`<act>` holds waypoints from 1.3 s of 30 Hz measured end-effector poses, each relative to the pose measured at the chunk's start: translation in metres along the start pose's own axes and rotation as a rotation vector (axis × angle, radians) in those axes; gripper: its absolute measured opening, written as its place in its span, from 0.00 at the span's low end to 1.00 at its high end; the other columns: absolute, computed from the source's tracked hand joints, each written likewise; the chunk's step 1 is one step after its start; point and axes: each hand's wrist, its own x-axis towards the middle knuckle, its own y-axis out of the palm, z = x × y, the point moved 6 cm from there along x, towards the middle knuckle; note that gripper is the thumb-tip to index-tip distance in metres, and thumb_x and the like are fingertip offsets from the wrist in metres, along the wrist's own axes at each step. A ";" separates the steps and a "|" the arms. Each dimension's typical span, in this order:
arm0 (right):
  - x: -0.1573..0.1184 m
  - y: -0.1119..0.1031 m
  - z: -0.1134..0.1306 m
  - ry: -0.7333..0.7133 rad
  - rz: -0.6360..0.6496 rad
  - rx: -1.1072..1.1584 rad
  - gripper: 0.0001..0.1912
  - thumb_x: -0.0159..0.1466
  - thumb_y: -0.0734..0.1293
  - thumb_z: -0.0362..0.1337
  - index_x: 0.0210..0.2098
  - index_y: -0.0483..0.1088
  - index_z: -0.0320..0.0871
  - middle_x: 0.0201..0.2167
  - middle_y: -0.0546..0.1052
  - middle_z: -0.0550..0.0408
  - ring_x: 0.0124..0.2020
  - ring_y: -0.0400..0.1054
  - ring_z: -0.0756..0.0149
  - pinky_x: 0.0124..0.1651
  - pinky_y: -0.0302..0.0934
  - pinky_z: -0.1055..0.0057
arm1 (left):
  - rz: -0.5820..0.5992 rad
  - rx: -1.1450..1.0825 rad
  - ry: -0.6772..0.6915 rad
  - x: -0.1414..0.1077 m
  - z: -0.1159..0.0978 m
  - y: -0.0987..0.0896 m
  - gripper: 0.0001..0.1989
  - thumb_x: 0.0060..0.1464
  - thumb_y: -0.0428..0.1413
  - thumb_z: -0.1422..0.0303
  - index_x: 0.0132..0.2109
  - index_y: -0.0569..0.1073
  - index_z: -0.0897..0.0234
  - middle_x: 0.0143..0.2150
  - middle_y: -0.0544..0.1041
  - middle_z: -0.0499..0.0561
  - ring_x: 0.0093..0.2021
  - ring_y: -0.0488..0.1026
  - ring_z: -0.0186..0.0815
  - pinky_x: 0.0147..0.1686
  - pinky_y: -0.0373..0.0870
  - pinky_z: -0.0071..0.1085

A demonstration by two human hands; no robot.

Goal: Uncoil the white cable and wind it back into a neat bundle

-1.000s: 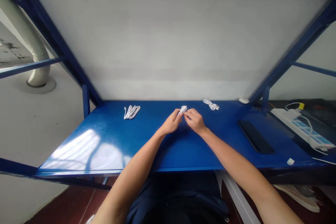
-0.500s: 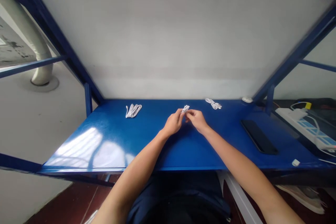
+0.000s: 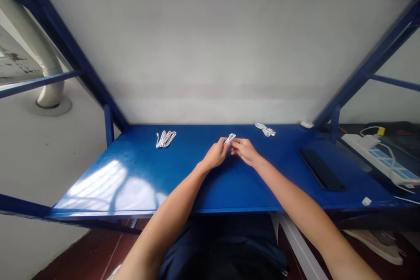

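Note:
Between my two hands, a small folded bundle of white cable (image 3: 230,138) is pinched at the middle of the blue table (image 3: 183,175). My left hand (image 3: 215,155) grips its lower end with the fingertips. My right hand (image 3: 244,151) presses in from the other side, its fingers on the same bundle, and part of the bundle is hidden by them. Two other coiled white cables lie farther off, one (image 3: 166,139) to the left of my hands and one (image 3: 265,129) to the right, both near the back edge.
A long black pad (image 3: 321,169) lies on the table's right side, with a small white plug (image 3: 366,201) near the front edge. A white mouse-like object (image 3: 306,124) sits at the back corner. A white power strip (image 3: 377,159) lies beyond the right end, among blue frame posts.
The white bundle has tilted from nearly upright to leaning right, and my hands have drawn slightly apart. The whole view has shifted a little with my head.

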 end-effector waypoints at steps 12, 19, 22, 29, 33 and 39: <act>-0.003 0.004 -0.006 0.064 0.080 0.107 0.10 0.52 0.73 0.38 0.31 0.76 0.39 0.23 0.71 0.59 0.24 0.63 0.76 0.27 0.62 0.77 | 0.051 0.354 -0.094 -0.001 -0.002 -0.004 0.16 0.66 0.37 0.61 0.44 0.65 0.62 0.36 0.76 0.55 0.35 0.75 0.39 0.33 0.64 0.30; -0.009 0.009 -0.005 0.103 0.038 -0.090 0.08 0.56 0.70 0.39 0.30 0.71 0.39 0.23 0.71 0.57 0.22 0.67 0.72 0.23 0.67 0.74 | 0.134 0.625 -0.137 -0.002 -0.008 -0.005 0.13 0.65 0.38 0.62 0.44 0.65 0.60 0.39 0.76 0.55 0.37 0.75 0.42 0.32 0.63 0.31; -0.012 0.016 -0.005 0.110 0.051 -0.178 0.11 0.57 0.70 0.42 0.30 0.70 0.40 0.21 0.71 0.57 0.21 0.67 0.71 0.21 0.68 0.74 | 0.191 0.687 -0.157 -0.002 -0.008 -0.004 0.09 0.64 0.41 0.66 0.45 0.65 0.61 0.41 0.76 0.56 0.38 0.75 0.41 0.33 0.64 0.31; -0.012 0.016 -0.007 0.160 0.046 -0.160 0.10 0.56 0.71 0.40 0.27 0.71 0.38 0.21 0.72 0.56 0.21 0.67 0.74 0.23 0.69 0.77 | 0.203 0.645 -0.144 -0.002 -0.008 -0.002 0.11 0.63 0.41 0.68 0.41 0.68 0.61 0.42 0.76 0.56 0.41 0.74 0.40 0.36 0.64 0.30; -0.012 0.013 -0.006 0.168 0.024 -0.221 0.05 0.55 0.70 0.33 0.24 0.72 0.39 0.23 0.75 0.53 0.22 0.69 0.72 0.25 0.70 0.76 | 0.217 0.617 -0.097 -0.002 -0.008 0.001 0.10 0.61 0.44 0.69 0.39 0.69 0.62 0.40 0.76 0.58 0.39 0.74 0.42 0.35 0.64 0.31; -0.010 0.013 0.000 0.023 0.055 -0.326 0.07 0.54 0.70 0.34 0.22 0.72 0.38 0.18 0.74 0.54 0.20 0.70 0.69 0.22 0.69 0.74 | 0.224 0.566 -0.119 -0.002 -0.003 0.004 0.09 0.62 0.43 0.69 0.40 0.67 0.63 0.39 0.75 0.59 0.38 0.74 0.44 0.35 0.65 0.33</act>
